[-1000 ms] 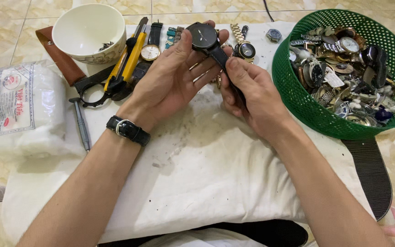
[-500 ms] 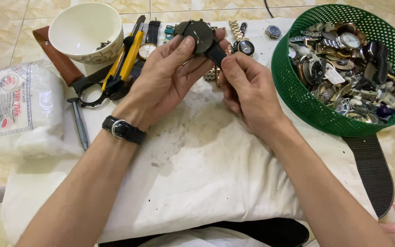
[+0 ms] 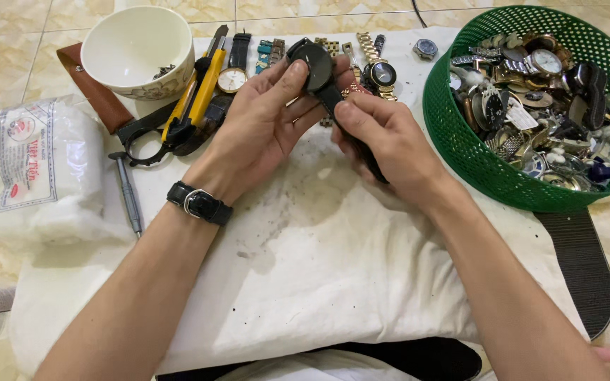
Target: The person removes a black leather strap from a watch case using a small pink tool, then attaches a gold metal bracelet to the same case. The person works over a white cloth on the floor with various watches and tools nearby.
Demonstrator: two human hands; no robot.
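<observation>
In the head view, a round black-faced wristwatch with a black strap (image 3: 317,65) is held above the stained white cloth (image 3: 319,268), its case pinched by the closed fingers (image 3: 292,74) of the left hand (image 3: 262,127), while its strap is gripped in the curled fingers (image 3: 351,113) of the right hand (image 3: 390,144). A white ceramic bowl (image 3: 135,49), a yellow-handled utility knife (image 3: 195,95) and a thin grey screwdriver (image 3: 127,192) are seen to the left, and a green perforated plastic basket (image 3: 460,141) heaped with watches is seen to the right.

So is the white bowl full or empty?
Nearly empty: the white bowl stands upright, holding only a few small dark bits against its inner wall.
</observation>
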